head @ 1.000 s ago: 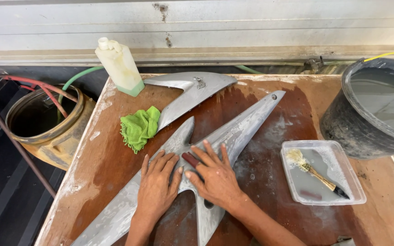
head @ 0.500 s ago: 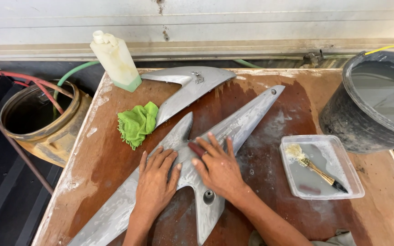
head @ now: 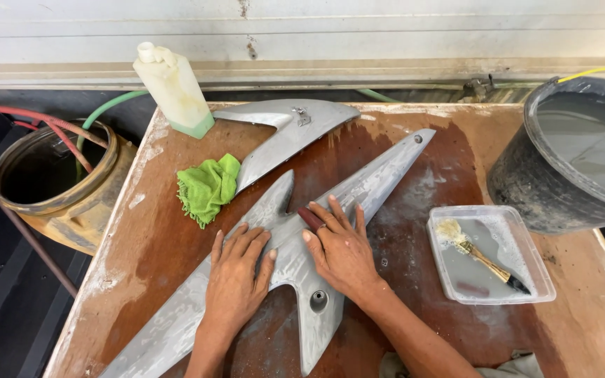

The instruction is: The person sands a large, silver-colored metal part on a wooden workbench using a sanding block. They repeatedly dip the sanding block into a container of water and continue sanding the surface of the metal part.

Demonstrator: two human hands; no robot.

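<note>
2 hands press flat on the long grey pointed plastic panel [head: 358, 192] lying diagonally across the wet brown wooden table [head: 162, 238]: left hand [head: 236, 269] open-palmed, right hand [head: 341, 248] pinning a small dark-red block [head: 311, 219].

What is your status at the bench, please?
Left hand flat on grey panel. Right hand presses reddish pad on it. Green rag alongside, clear.
</note>
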